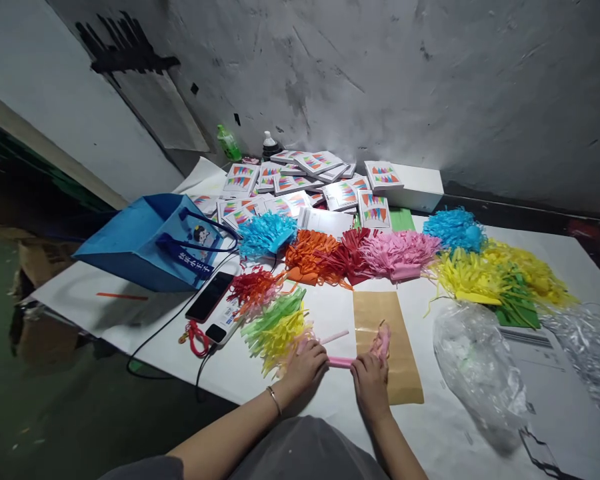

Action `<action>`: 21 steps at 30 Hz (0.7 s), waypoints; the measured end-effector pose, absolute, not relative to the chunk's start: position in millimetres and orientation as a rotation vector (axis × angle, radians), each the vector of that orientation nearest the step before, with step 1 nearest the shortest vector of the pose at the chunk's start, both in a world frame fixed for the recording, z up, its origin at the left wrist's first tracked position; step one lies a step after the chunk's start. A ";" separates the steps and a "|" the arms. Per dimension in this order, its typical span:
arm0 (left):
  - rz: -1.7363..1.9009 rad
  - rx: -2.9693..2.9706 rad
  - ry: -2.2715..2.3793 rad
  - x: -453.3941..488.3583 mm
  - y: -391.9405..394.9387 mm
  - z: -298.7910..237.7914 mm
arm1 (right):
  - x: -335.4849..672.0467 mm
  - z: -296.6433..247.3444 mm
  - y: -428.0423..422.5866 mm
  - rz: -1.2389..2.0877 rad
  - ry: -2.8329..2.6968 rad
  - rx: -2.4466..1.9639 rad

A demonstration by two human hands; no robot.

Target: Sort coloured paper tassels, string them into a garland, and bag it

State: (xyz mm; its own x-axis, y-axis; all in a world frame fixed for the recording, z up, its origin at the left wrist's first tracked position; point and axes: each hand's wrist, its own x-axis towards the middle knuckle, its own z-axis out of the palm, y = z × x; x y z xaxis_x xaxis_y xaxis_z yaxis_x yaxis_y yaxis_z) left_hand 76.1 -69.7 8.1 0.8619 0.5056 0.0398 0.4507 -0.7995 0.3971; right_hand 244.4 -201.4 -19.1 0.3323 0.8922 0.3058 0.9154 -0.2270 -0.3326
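left hand: fingers curled down on one end of the pink paper strip
right hand: fingers curled down on its other end, over the brown sheet
grip: hands apart from each other (pinching or only pressing, i cannot tell)
strip: on the white counter, bridging the gap between the hands
left side: yellow fringe near the left hand

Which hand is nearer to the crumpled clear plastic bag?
Right. The right hand is left of the bag, overlapping the brown rectangular sheet; the left hand is farther left, beyond it.
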 end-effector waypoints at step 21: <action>0.253 2.777 0.456 78.0 -61.9 -2.4 | 234.5 -14.9 -184.5 0.004 -1.690 -2.053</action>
State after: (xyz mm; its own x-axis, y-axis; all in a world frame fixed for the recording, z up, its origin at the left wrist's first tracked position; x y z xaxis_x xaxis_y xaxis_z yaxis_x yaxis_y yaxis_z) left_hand 78.0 -61.9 -2.4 0.9335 0.3374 0.1215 0.2818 -0.8997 0.3332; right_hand 234.5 -184.5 -14.9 0.2385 0.9260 0.2926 0.9246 -0.1244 -0.3599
